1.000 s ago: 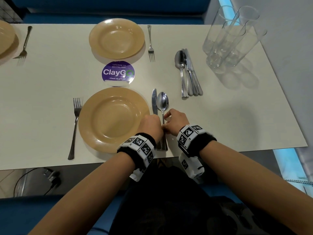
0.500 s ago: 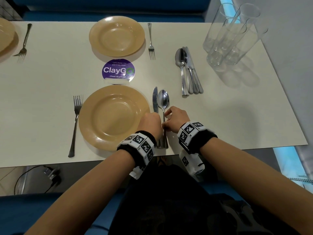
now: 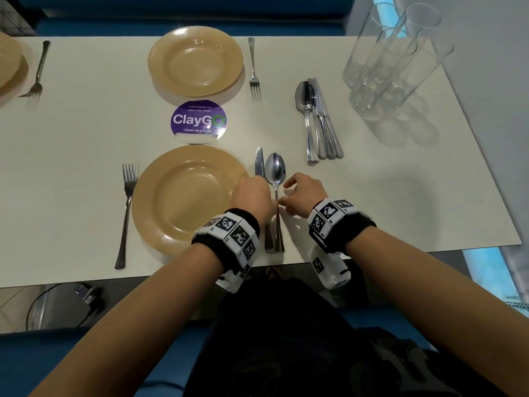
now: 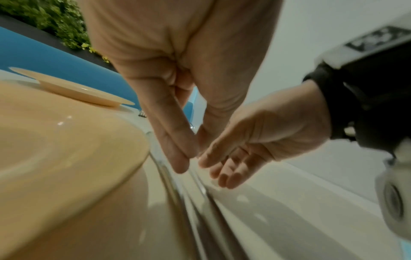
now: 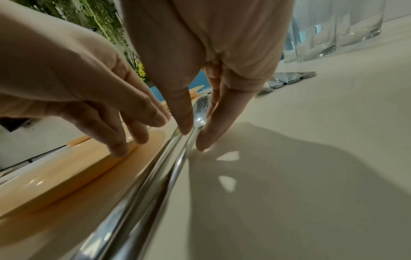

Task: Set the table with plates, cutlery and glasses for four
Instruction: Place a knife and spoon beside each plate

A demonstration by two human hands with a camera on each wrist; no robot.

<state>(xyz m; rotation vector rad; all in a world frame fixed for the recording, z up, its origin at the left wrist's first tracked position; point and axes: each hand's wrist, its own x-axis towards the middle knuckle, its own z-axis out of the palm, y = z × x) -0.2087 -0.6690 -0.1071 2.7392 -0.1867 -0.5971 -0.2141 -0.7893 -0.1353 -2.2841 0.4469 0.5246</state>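
Note:
A tan plate (image 3: 186, 199) lies in front of me with a fork (image 3: 126, 213) on its left. On its right a knife (image 3: 259, 164) and a spoon (image 3: 275, 167) lie side by side. My left hand (image 3: 252, 196) hovers over the knife handle, fingers straight, tips down by the plate rim (image 5: 133, 151). My right hand (image 3: 303, 193) sits just right of the spoon. Its straight thumb and a fingertip (image 5: 202, 142) stand either side of the spoon handle (image 5: 177, 168), touching lightly. Both handles show below my left hand (image 4: 186, 158).
Spare spoons and knives (image 3: 320, 121) lie in a bundle mid-right, with several tall glasses (image 3: 392, 58) behind them. A far plate (image 3: 196, 61) with fork (image 3: 253, 70), a purple ClayGo sticker (image 3: 198, 121), and another plate (image 3: 8, 64) with fork (image 3: 35, 73) far left.
My hands have drawn slightly apart over the knife and spoon. The right hand has shifted right and its fingers have loosened; the cutlery stays in place.

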